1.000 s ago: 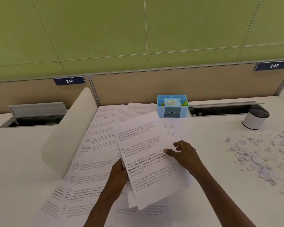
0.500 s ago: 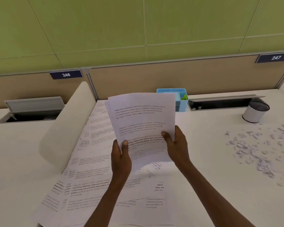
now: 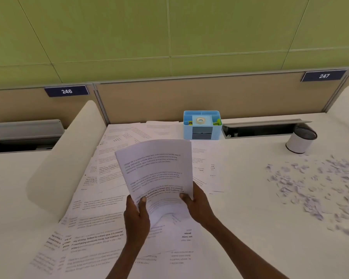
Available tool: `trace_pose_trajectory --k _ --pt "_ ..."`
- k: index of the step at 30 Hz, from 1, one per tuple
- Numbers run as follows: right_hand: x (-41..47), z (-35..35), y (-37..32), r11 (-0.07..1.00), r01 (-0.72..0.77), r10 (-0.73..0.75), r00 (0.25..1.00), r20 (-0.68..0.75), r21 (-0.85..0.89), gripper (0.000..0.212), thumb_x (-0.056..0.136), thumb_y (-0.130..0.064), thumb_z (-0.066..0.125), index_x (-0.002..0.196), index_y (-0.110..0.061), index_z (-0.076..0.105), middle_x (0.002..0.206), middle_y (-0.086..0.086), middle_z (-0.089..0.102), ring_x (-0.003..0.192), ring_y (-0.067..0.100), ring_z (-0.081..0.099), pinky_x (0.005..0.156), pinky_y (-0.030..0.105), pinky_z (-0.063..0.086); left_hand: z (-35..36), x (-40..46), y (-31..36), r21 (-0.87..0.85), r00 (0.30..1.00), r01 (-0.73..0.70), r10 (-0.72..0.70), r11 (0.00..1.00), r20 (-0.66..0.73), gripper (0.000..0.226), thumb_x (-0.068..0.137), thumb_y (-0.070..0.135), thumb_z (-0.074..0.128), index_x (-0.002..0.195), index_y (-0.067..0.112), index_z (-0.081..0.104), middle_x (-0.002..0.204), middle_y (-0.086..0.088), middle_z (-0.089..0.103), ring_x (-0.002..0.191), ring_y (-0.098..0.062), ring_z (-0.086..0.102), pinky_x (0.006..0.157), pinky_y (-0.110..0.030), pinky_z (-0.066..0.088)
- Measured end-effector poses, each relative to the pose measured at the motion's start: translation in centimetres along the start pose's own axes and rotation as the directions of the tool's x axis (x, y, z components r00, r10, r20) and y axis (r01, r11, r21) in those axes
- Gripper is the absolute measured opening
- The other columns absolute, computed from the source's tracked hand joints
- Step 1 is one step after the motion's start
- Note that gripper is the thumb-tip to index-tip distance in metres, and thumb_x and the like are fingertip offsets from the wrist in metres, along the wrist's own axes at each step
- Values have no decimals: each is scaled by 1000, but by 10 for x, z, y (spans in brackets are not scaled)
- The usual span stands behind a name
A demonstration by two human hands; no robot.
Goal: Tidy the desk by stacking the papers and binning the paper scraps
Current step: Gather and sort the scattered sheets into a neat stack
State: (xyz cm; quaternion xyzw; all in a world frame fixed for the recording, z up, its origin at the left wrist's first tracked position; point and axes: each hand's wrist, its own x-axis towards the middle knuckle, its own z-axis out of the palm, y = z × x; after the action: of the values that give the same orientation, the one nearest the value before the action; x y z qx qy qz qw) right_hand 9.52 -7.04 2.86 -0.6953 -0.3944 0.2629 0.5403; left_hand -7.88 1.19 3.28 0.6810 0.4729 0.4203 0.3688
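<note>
We hold a sheaf of printed papers upright above the table, left hand and right hand each in a closed grip on its lower edge, loose sheets beneath, paper scraps at right.

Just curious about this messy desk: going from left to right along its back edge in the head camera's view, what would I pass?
Grey flap → white divider → spread printed sheets → blue organiser → open cable slot → white bin.
</note>
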Motion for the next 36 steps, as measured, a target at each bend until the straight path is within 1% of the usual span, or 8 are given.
trace_pose_trajectory --k 2,5,10,14,19,24,29,36 --pt "5 -9 13 985 -7 28 993 118 -172 45 83 8 48 124 -9 55 116 -5 61 105 15 60 80 8 48 0 6 -2 29 1000 -19 19 999 10 42 99 12 53 139 7 43 126 6 50 108 -10 51 74 3 36" --pt "26 -31 35 840 8 46 995 86 -542 49 76 9 46 122 -6 57 126 8 59 116 28 52 97 33 44 -4 18 -5 49 1000 -15 14 999 14 40 99 12 54 138 5 45 131 -4 56 110 -14 53 81 -8 40" --pt "50 -59 59 523 -25 187 978 87 -852 51 97 -39 45 145 -22 36 160 2 19 146 23 19 115 41 23 -13 32 -6 74 1000 -11 12 997 -7 50 99 15 55 145 6 39 141 -2 46 129 -12 41 105 -21 30" --pt "40 -69 73 522 -44 166 985 51 -852 47 94 -42 50 139 -28 47 156 -1 30 145 19 22 115 38 20 -22 43 -18 64 998 57 -57 996 -3 51 99 19 54 146 5 38 147 -15 47 137 -31 43 110 -35 34" --pt "47 -88 69 700 -212 110 975 -191 -682 24 89 -24 63 106 -9 68 122 11 62 117 30 54 95 36 43 -30 48 -21 64 997 78 -77 995 -19 47 98 19 55 142 6 42 143 -14 51 133 -30 47 107 -39 38" --pt "81 -98 54 558 -643 369 758 -537 -524 62 87 -53 58 116 1 53 124 20 46 120 37 41 94 47 43 -25 46 -17 71 996 86 -86 994 0 47 99 19 54 142 5 42 143 -14 51 132 -31 48 103 -36 40" --pt "108 -85 55 480 -689 426 725 -542 -544 75 77 -63 65 120 -3 53 126 15 42 120 31 40 96 43 40 -15 43 -8 57 997 75 -76 996 14 46 99 18 55 141 6 43 142 -12 52 130 -29 49 103 -37 41" --pt "139 -85 46 579 -710 574 704 -419 -401 48 77 -27 75 116 -6 57 126 16 54 117 33 51 97 40 46 -9 51 1 48 996 76 -78 996 38 48 98 19 54 143 5 42 144 -12 51 133 -29 47 110 -50 41"
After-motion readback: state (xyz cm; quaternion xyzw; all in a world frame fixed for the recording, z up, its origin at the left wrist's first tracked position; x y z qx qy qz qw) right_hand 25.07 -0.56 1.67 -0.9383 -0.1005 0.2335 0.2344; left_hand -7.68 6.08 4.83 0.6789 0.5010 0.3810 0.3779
